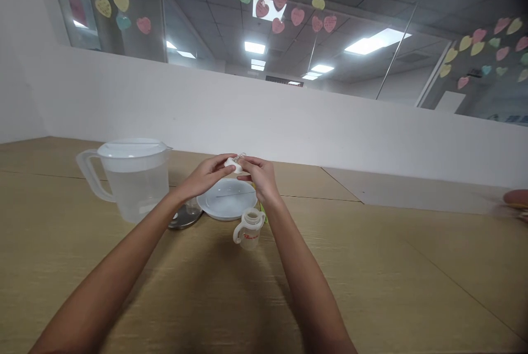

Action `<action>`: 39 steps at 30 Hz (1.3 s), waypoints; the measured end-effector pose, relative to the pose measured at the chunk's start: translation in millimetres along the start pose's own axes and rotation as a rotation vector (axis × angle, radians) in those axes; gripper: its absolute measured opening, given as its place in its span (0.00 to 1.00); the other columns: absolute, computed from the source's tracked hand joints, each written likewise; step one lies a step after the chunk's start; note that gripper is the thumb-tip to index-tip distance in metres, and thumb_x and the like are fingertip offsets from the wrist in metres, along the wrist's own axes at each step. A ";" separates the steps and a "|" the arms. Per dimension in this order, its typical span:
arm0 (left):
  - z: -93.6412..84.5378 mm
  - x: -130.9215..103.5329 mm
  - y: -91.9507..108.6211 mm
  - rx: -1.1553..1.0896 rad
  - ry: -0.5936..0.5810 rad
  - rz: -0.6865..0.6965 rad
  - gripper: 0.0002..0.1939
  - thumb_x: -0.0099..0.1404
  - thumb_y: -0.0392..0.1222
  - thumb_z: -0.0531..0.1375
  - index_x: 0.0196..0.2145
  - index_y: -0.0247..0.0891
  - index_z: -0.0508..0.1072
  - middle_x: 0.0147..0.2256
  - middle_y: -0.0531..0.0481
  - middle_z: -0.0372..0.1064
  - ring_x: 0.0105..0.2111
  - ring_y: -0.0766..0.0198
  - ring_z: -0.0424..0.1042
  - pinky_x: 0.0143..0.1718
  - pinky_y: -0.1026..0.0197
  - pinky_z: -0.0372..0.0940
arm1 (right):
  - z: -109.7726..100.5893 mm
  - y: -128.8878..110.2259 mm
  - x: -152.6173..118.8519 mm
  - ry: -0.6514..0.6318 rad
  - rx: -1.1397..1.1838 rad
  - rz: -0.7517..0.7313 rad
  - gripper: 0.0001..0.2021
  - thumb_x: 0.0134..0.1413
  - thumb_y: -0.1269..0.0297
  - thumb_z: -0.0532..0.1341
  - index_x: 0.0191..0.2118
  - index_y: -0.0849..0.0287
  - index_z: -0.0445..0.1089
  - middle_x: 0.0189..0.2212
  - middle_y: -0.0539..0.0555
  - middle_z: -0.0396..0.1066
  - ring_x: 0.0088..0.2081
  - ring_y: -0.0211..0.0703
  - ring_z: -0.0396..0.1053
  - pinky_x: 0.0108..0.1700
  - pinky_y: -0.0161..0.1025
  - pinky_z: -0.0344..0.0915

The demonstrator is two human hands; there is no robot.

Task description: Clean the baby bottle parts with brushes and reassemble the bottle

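Note:
A small white bottle lid [234, 165] with a clear part on top is held up between my two hands, above the bowl. My left hand [208, 173] grips the lid from the left, fingers behind and thumb in front. My right hand [259, 175] is closed at the lid's right side, pinching near the clear part; its fingertips partly hide it. Below stands a small, whitish two-handled bottle [249, 233], upright and open at the top, with red lettering. Behind it is a white bowl [226, 205] with a thin line across its inside.
A large translucent pitcher [140, 189] with a lid and handle stands at the left. Beside the bowl, a dark round metal piece [186, 217] is partly behind my left arm. Something yellow-green [263, 212] shows behind my right wrist. A blurred reddish object [515, 198] lies at the far right.

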State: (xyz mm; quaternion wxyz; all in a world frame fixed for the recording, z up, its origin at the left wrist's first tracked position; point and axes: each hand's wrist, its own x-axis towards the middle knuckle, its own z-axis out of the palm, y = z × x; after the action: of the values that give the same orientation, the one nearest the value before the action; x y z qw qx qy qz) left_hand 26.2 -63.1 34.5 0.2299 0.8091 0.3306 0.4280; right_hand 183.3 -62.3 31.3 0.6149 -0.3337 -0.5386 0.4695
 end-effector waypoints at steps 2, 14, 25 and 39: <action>1.4 0.1 -0.4 0.002 0.018 -0.001 0.26 0.62 0.53 0.55 0.54 0.36 0.65 0.51 0.44 0.67 0.49 0.56 0.66 0.51 0.54 0.61 | 0.9 1.8 0.7 0.010 -0.040 -0.025 0.08 0.42 0.63 0.62 0.30 0.61 0.74 0.35 0.54 0.73 0.34 0.39 0.69 0.30 0.36 0.70; 3.7 -3.4 14.6 0.384 0.043 0.137 0.24 0.63 0.56 0.53 0.51 0.42 0.69 0.49 0.47 0.69 0.46 0.57 0.67 0.49 0.56 0.60 | 0.3 14.1 8.7 0.117 -0.617 -0.257 0.12 0.47 0.56 0.60 0.28 0.60 0.72 0.28 0.51 0.72 0.32 0.39 0.67 0.37 0.35 0.62; -8.2 -6.7 24.1 0.372 -0.103 -0.011 0.23 0.62 0.55 0.52 0.51 0.44 0.70 0.47 0.50 0.70 0.40 0.59 0.68 0.42 0.61 0.62 | 6.8 7.4 -0.9 0.113 -0.703 -0.282 0.10 0.48 0.59 0.60 0.29 0.59 0.75 0.29 0.53 0.74 0.31 0.38 0.68 0.36 0.34 0.62; -65.9 -22.2 -50.8 0.682 -0.513 -0.622 0.17 0.44 0.37 0.61 0.35 0.33 0.75 0.32 0.51 0.74 0.33 0.59 0.67 0.32 0.66 0.59 | -4.4 9.7 2.7 -0.097 -0.764 -0.165 0.19 0.49 0.62 0.60 0.47 0.63 0.69 0.33 0.54 0.74 0.35 0.39 0.70 0.42 0.38 0.63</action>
State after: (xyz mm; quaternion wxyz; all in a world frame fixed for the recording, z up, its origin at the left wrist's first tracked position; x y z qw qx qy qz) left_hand -55.9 -39.2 24.0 0.1433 0.7803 0.6087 -0.0041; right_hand 185.5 -56.2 22.5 0.4560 -0.4715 -0.7280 0.1995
